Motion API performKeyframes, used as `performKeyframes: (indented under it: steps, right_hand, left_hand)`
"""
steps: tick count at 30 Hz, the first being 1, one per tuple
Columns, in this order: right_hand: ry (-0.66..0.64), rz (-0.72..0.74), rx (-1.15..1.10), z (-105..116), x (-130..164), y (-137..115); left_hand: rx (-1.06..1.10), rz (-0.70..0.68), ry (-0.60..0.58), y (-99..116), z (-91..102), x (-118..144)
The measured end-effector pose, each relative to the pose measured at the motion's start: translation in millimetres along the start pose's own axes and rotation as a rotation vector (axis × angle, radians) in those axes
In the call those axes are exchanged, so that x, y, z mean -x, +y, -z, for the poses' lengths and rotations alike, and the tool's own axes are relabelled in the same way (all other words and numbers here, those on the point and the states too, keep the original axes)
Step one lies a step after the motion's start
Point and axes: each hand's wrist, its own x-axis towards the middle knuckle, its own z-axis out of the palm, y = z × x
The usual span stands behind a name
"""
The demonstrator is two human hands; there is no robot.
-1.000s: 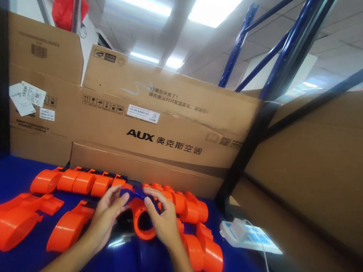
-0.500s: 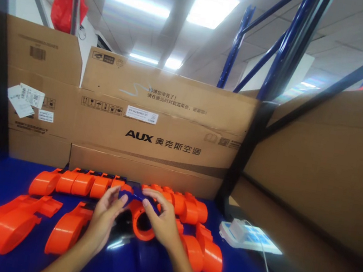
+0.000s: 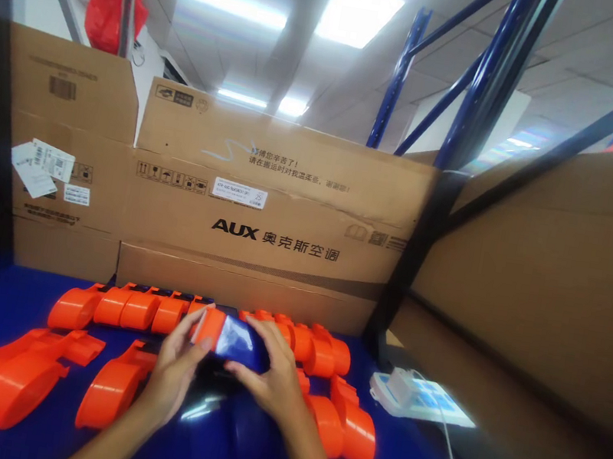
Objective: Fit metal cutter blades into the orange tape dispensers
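Between my hands, above the blue table surface, is a plastic part with an orange end (image 3: 211, 328) and a glossy blue body (image 3: 239, 341). My left hand (image 3: 175, 368) is closed on its orange end, thumb in front and fingers behind. The blue body is gripped by my right hand (image 3: 277, 372), with the thumb beneath and the fingers over the top. Orange ring-shaped plastic parts stand around my hands: one (image 3: 110, 388) beside my left forearm, another (image 3: 359, 432) right of my right forearm. My hands partly hide the back row.
A row of several orange parts (image 3: 139, 309) stands at the back, before a cardboard panel (image 3: 281, 202). Two more (image 3: 19, 386) lie front left. A white power strip (image 3: 430, 404) with a cable sits on the right. Dark rack posts (image 3: 396, 306) flank the table.
The held part has been turned: its round orange ring no longer shows below my hands, and a broad blue face now shows. My right fingers have spread around the blue body.
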Motion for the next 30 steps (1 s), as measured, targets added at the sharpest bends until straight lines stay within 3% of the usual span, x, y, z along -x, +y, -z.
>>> performKeyframes:
  steps: [6, 9, 15, 30]
  right_hand:
    - [0.032, 0.103, 0.147, -5, 1, -6]
    - [0.029, 0.120, 0.159, -8, 1, -9]
    - [0.023, 0.122, 0.153, -9, 2, -9]
    - [0.015, 0.111, 0.146, -11, 2, -13]
  left_hand:
    - [0.003, 0.038, -0.003, 4, -5.7, -1]
    - [-0.069, -0.012, 0.011, 5, -6.2, -3]
    - [-0.209, -0.114, -0.025, 5, -1.5, -3]
    - [-0.242, -0.109, 0.040, 2, 2.1, -5]
